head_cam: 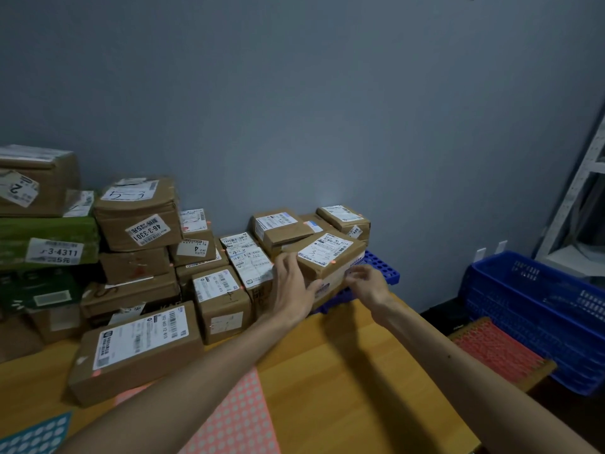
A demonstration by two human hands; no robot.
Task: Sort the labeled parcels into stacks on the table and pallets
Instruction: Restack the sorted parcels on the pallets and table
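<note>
left grip [291,285] and right grip [368,284] bare, forearms [203,365] bare.

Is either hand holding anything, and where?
No clear grip. The left hand lies flat against the near-left end of the parcel marked 3-3; the right hand is blurred beside its front.

Rt fingers [358,275] blurred; pallet [383,267] mostly hidden

Matt cardboard parcels [330,257], paper labels [324,249]; perforated plastic crate [537,309]; smooth wooden table [343,371].
</note>
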